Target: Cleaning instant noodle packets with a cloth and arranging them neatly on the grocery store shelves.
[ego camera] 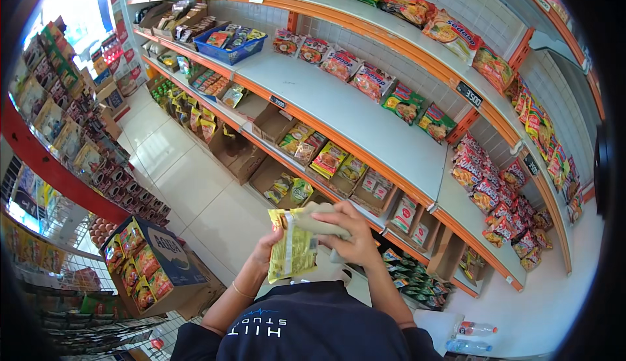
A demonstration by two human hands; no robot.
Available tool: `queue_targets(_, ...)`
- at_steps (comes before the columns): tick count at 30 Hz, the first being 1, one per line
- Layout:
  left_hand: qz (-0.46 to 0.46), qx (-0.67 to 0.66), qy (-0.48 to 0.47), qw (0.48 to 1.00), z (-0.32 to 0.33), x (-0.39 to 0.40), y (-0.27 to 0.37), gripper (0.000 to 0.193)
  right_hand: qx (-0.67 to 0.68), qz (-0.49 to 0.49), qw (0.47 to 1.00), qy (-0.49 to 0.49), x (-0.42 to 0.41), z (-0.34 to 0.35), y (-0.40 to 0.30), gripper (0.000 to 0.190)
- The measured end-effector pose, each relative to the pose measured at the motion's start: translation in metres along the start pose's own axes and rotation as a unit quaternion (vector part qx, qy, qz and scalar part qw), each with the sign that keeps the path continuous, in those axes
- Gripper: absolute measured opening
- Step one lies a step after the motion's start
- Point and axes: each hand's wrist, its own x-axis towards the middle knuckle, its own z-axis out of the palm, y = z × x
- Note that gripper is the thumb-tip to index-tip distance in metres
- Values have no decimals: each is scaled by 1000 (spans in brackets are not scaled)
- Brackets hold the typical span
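My left hand (pixel 266 249) grips the left edge of a yellow instant-noodle packet (pixel 293 258), held upright in front of my chest with its printed back and pale seam showing. In my right hand (pixel 354 239) is a folded grey-green cloth (pixel 325 221). The cloth lies over the packet's upper right corner. Some of the right fingers curl over the cloth, and its lower end hangs below the palm.
An orange-edged shelf unit (pixel 313 87) holds Sedaap noodle packets (pixel 371 82), a blue plastic basket (pixel 230 43) of sachets and cardboard trays. An AQUA carton (pixel 171 253) filled with noodle packets stands lower left. Plastic bottles (pixel 472 336) lie lower right. Tiled floor (pixel 195 180) runs between displays.
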Motion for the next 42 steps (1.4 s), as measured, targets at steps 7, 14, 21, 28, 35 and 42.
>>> queue_targets(7,-17,3,-59,998,15,3,2,85,-217,103,966,-94,12,-20,34,35)
queue_targets(14,71,-14,60,996,5,14,2,72,-154,38,987,7,6,42,25,42)
queue_targets(21,146,-69,56,985,-2,20,29,84,-47,81,989,-110,-25,64,33,41)
queue_targets(28,165,-170,36,971,32,9,43,86,-145,103,984,-3,-59,60,72,43)
queue_targets(35,190,-102,36,976,18,21,31,76,-59,-51,993,83,-36,36,31,49)
queue_targets(42,167,-121,38,978,15,25,19,79,-172,-82,982,-7,-32,45,28,55)
